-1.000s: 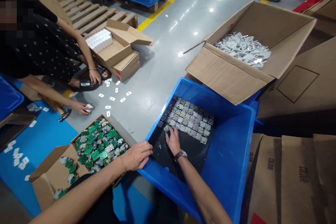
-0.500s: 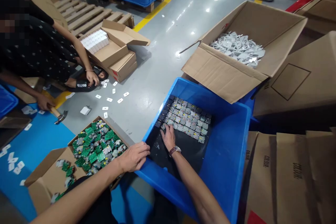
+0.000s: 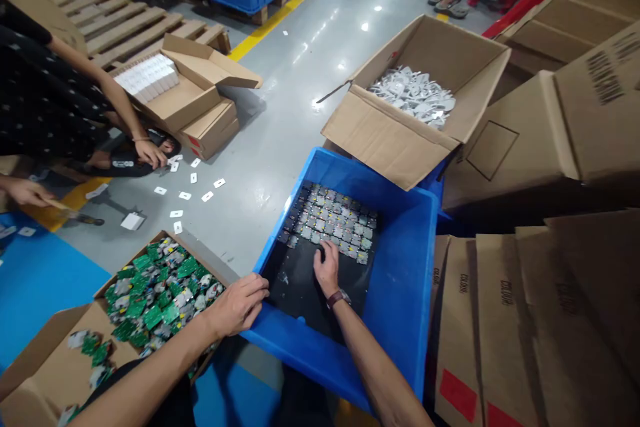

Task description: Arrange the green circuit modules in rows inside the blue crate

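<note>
My left hand [image 3: 243, 303] has its fingers bent over the near left corner of a blue plastic bin [image 3: 400, 307], gripping the rim. Inside the bin, my right hand [image 3: 327, 270] is over the dark floor sheet [image 3: 300, 287], at the front edge of neatly laid rows of small grey modules [image 3: 335, 217]. Its thumb and fingers are bent but apart, and I see nothing held between them. A carton to the left holds a jumbled heap of green circuit boards with grey parts [image 3: 160, 300].
Beyond the bin, an open carton [image 3: 385, 137] contains white plastic pieces [image 3: 415, 95]. Tall cartons [image 3: 495, 327] line the right side. A co-worker's hand [image 3: 150, 152] is near white cards scattered on the floor; their other hand [image 3: 30, 192] holds a hammer [image 3: 83, 217].
My right hand has moved from the left end of the module rows toward the right along their front edge. My left hand stays on the rim. The camera view has turned slightly right.
</note>
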Action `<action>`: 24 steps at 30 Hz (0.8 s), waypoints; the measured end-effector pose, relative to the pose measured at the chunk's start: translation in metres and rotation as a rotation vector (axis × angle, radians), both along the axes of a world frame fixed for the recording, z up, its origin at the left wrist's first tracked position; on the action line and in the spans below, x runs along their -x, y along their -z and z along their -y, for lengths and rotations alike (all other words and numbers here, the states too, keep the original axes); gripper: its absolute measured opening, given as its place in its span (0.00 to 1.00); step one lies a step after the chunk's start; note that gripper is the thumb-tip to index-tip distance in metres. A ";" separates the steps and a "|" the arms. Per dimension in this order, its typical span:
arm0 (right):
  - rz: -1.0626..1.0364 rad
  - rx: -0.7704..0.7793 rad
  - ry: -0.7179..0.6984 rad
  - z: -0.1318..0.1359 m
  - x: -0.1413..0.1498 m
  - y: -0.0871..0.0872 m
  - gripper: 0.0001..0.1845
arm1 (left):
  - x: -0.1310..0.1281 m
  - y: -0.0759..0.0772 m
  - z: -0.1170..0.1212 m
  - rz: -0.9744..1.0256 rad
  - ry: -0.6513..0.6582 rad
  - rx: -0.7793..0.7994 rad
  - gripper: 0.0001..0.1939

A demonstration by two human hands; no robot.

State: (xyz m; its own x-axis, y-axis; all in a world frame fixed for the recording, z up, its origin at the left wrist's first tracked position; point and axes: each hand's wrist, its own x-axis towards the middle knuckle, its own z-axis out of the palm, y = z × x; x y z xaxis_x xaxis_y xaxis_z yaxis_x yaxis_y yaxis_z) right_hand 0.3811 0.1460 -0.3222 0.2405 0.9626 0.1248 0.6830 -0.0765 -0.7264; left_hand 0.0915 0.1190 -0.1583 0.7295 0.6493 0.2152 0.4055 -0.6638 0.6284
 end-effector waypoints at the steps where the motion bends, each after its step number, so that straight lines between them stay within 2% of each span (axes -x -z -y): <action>1: 0.052 0.005 0.103 0.006 -0.017 -0.001 0.23 | 0.000 0.000 0.000 0.001 -0.001 -0.005 0.13; 3: 0.148 0.037 0.293 0.018 -0.049 0.000 0.24 | 0.000 0.000 0.000 -0.001 -0.003 -0.015 0.13; 5: 0.197 0.073 0.414 0.026 -0.075 0.006 0.26 | 0.000 0.000 0.001 -0.010 -0.009 -0.021 0.13; 10: 0.184 0.074 0.444 0.029 -0.102 0.022 0.22 | 0.000 -0.001 0.002 -0.025 -0.009 -0.028 0.13; 13: 0.142 0.094 0.475 0.022 -0.105 0.020 0.20 | 0.002 0.001 0.001 -0.022 0.002 -0.028 0.13; 16: 0.106 0.121 0.518 0.018 -0.100 0.010 0.22 | 0.003 0.003 -0.001 -0.019 0.008 -0.024 0.13; 19: 0.109 0.081 0.525 0.017 -0.083 -0.007 0.25 | 0.001 -0.002 -0.003 -0.011 0.011 -0.007 0.13; 22: 0.013 0.015 0.390 0.010 -0.050 -0.031 0.26 | -0.006 -0.014 -0.004 0.002 0.021 0.101 0.11; 24: -0.126 0.031 0.256 0.002 -0.022 -0.055 0.28 | -0.011 -0.022 -0.006 0.061 0.002 0.293 0.11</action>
State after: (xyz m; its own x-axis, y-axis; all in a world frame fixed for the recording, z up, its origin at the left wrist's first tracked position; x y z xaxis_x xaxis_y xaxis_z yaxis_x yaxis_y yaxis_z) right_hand 0.4030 0.1440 -0.2671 0.4877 0.8716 0.0505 0.5434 -0.2578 -0.7989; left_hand 0.1023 0.1246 -0.1362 0.7222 0.6889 0.0621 0.3603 -0.4513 0.8164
